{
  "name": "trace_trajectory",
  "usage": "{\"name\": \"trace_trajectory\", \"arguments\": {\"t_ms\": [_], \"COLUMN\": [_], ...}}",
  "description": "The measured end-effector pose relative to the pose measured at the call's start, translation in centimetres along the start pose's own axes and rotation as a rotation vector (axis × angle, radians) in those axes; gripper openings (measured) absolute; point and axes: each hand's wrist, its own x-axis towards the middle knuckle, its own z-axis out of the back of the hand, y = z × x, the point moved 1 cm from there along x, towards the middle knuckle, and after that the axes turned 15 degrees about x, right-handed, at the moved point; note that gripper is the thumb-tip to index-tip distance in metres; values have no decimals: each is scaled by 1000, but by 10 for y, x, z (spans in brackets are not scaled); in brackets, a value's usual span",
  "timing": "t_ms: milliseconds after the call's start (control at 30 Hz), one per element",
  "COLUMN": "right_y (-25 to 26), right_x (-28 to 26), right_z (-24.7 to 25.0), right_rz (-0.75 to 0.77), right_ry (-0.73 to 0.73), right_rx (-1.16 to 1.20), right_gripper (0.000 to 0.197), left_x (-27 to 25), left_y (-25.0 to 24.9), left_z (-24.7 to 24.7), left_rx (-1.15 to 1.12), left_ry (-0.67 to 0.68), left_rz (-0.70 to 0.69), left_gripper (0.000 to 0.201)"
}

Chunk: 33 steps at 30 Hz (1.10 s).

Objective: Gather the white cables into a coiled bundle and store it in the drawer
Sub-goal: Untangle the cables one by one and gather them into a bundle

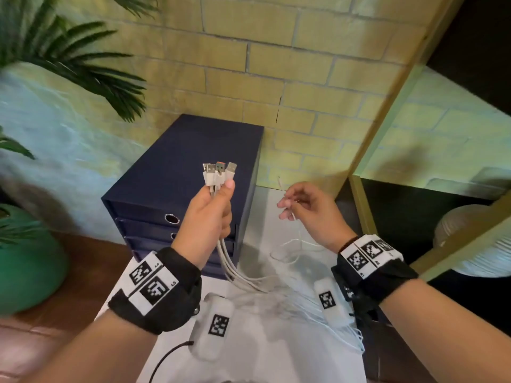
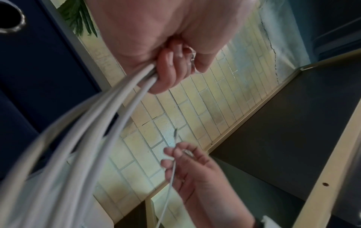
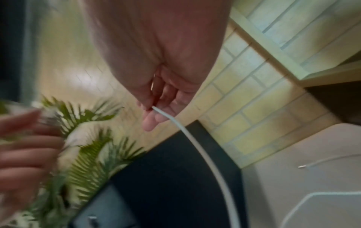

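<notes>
Left hand (image 1: 210,214) grips four white cables (image 1: 218,172).

The person's left hand (image 1: 208,214) covered the middle stretch of the bunched white cables (image 1: 231,268), so how they lay inside the fist stayed unseen. The lower fronts of the dark blue drawer unit (image 1: 179,167) sat behind that wrist. The thin white cable (image 3: 197,148) pinched by the right hand (image 1: 307,208) ran off the right wrist view's bottom edge, and the left hand's fingers (image 3: 25,148) there were a smear.
</notes>
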Motion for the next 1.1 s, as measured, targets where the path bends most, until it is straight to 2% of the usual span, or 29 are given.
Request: {"name": "trace_trajectory", "arguments": {"t_ms": [100, 200, 400, 533, 667, 833, 900, 967, 1033, 1100], "right_y": [29, 45, 43, 42, 40, 25, 10, -10, -29, -42], "right_x": [-18, -31, -38, -40, -37, -37, -37, -37, -34, -34], "right_z": [-21, -39, -51, -55, -53, -46, -35, -17, 5, 27], "right_rz": [-2, 3, 14, 39, 28, 5, -39, -111, -201, -306], "right_ry": [98, 167, 75, 56, 52, 276, 377, 395, 337, 238], "right_rx": [173, 206, 145, 37, -118, -375, -513, -518, -479, -459], "right_gripper": [24, 17, 14, 9, 15, 15, 18, 22, 27, 31], "left_x": [1, -3, -11, -17, -16, -8, -4, -3, -6, -8], "left_y": [1, 0, -5, -6, -7, -2, -3, -8, -14, -20], "left_z": [-9, -20, -32, -37, -37, -29, -23, -19, -16, -12], "left_rx": [-36, -48, 52, 122, 130, 128, 28, -142, -239, -225], "left_ry": [3, 38, 86, 131, 96, -43, -59, 5, 55, 48], "left_rz": [34, 53, -14, -29, -21, -44, -74, -110, -148, -187], "left_gripper": [24, 22, 29, 34, 30, 33, 32, 31, 30, 30]}}
